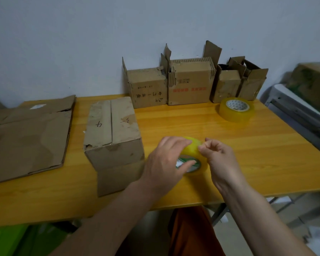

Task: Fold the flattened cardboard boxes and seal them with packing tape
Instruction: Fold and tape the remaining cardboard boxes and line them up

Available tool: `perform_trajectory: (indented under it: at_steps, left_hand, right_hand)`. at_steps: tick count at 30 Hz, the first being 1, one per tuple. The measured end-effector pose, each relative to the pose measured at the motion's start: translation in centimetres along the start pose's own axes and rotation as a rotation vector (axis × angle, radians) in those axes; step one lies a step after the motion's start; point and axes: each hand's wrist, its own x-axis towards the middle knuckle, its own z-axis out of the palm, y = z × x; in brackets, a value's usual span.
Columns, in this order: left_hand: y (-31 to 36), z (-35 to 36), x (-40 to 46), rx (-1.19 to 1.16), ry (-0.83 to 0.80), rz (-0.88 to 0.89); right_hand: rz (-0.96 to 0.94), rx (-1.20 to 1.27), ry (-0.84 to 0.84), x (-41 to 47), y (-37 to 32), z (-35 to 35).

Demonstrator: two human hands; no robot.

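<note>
I have the left hand (163, 161) wrapped round the roll of packing tape (191, 156), its fingers (175, 143) curled over the top of the roll and the thumb across the green-printed core, holding it just above the table (266, 154) near the front edge. The right hand (218, 159) sits against the roll's right side with its fingers (208, 145) bunched and pinching at the yellow surface, which I judge to be a hunt for the loose end; whether a tab is already lifted I cannot tell. To do this well I would keep the left hand firm so the roll cannot spin, scrape a nail across the width of the tape until it catches the edge, then peel squarely so the strip does not split lengthwise. The folded cardboard box (113, 130), marked by hand on top with its centre seam showing, stands just left of the hands and looks like the one waiting for tape. A stack of flattened cardboard (28, 137) lies further left, a second tape roll (236, 109) rests near the back right, and open boxes (190, 84) line the wall.
</note>
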Motion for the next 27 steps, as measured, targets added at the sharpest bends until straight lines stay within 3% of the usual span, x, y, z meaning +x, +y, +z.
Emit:
perform_trajectory:
  at_steps: [5,10,12,15,17,20,22,27]
  left_hand:
    - [-2.2,0.1,-0.9,0.048,0.138,0.095]
    - [-3.3,-0.4,-1.8,0.013,0.186,0.042]
    - [-4.5,-0.8,-2.4,0.003,0.2,-0.017]
    - [-4.3,-1.9,-2.2,-0.119,0.144,-0.129]
    - [-2.5,-3.5,-0.8,-0.294,0.11,-0.336]
    - [-0.8,-6.0,1.9,-0.5,-0.066,-0.682]
    - [-0.7,-7.2,3.1,-0.552,-0.164,-0.805]
    - [-0.7,-7.5,3.7,-0.353,-0.232,-0.855]
  right_hand:
    - [0.103,0.246,-0.031,-0.3,0.5,1.0]
    - [0.07,0.416,-0.08,-1.2,0.9,1.5]
    - [-0.01,0.319,-0.125,-1.4,0.0,1.6]
    - [-0.181,-0.08,-0.153,-1.5,-1.0,2.3]
    - [-0.276,-0.242,-0.166,-1.4,-0.8,2.8]
    - [-0.411,-0.38,-0.198,-1.4,-0.1,3.7]
    - [-0.48,-0.446,-0.21,-1.4,0.3,4.1]
    - [-0.605,-0.55,-0.22,-1.8,0.4,5.3]
